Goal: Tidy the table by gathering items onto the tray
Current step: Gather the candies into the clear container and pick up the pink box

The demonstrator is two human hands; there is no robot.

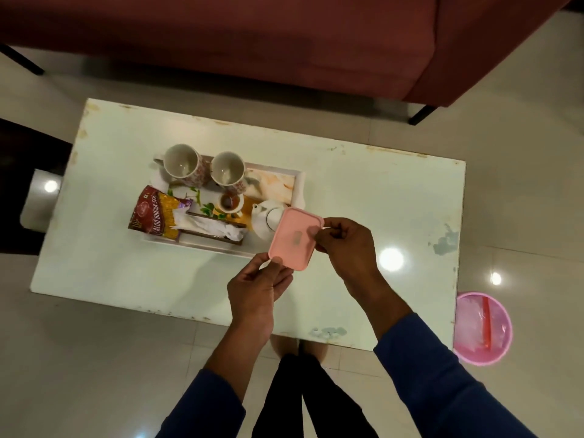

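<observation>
Left hand (257, 287) and right hand (343, 245) pinch opposite ends of the pink lid (295, 238). It hangs over the tray (300, 188) near corner, beside the teapot (265, 218). Bare bench (379, 191) lies rightward.

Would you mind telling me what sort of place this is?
Probably a home living room: a low white coffee table stands before a maroon sofa on a glossy tiled floor, with a tea tray of mugs.

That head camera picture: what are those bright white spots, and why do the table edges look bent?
In the head view, the round spots are ceiling lights mirrored in the glossy table and the floor tiles. The wide-angle lens bows the table's edges. The room is dim; the pink lid, held by the left hand and right hand, looks slightly soft.
</observation>
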